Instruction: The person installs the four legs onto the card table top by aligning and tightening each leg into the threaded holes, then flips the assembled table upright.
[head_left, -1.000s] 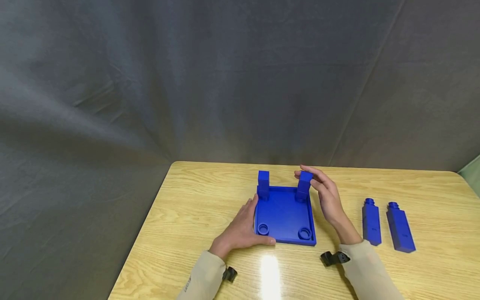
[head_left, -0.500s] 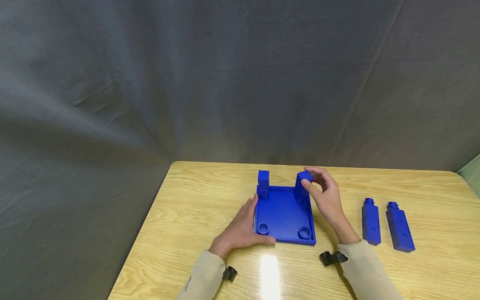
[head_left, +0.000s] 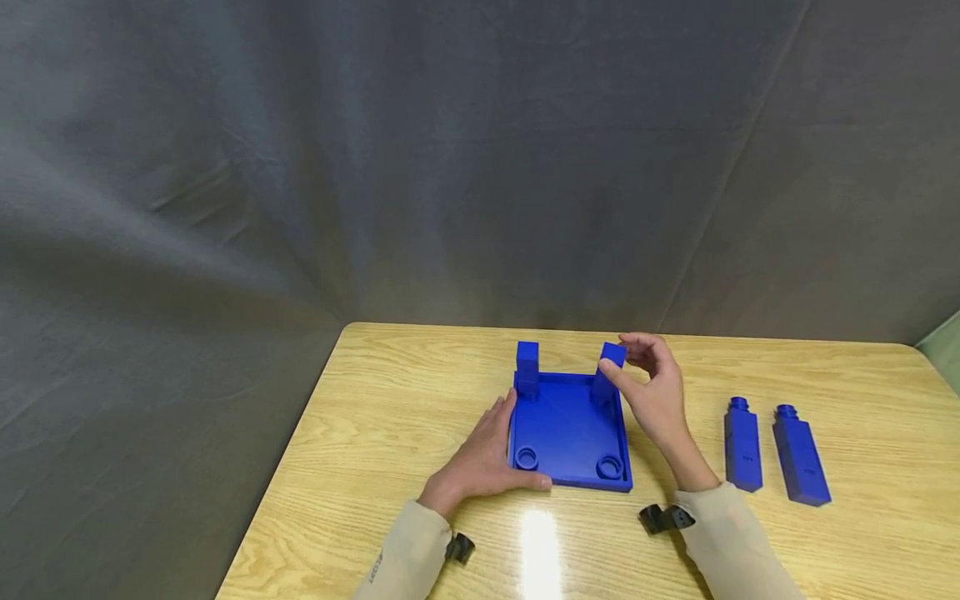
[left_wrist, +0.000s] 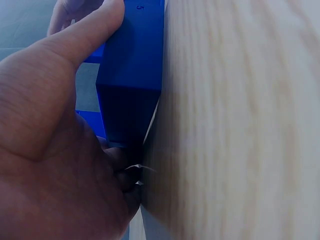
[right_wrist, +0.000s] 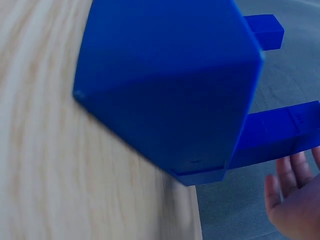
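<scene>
A blue square tabletop (head_left: 570, 429) lies with its rimmed underside up; two round sockets show at its near corners. My left hand (head_left: 483, 458) grips its near left corner, thumb along the front edge and fingers along the left side. At the far left corner a blue table leg (head_left: 527, 367) stands upright. Another leg (head_left: 609, 371) rises from the far right corner, leaning slightly right. My right hand (head_left: 654, 392) holds that leg near its top, thumb on the near face and fingers behind. In the right wrist view the fingers (right_wrist: 300, 172) appear beside this leg (right_wrist: 280, 132).
Two more blue legs with threaded ends, one nearer (head_left: 742, 446) and one farther right (head_left: 801, 457), lie on the wooden table (head_left: 390, 400). A grey curtain (head_left: 480, 167) hangs behind the table's back edge.
The right thumb has moved from the leg's right side across to its near face, and the leg has turned a little. The left hand and tabletop have stayed in place.
</scene>
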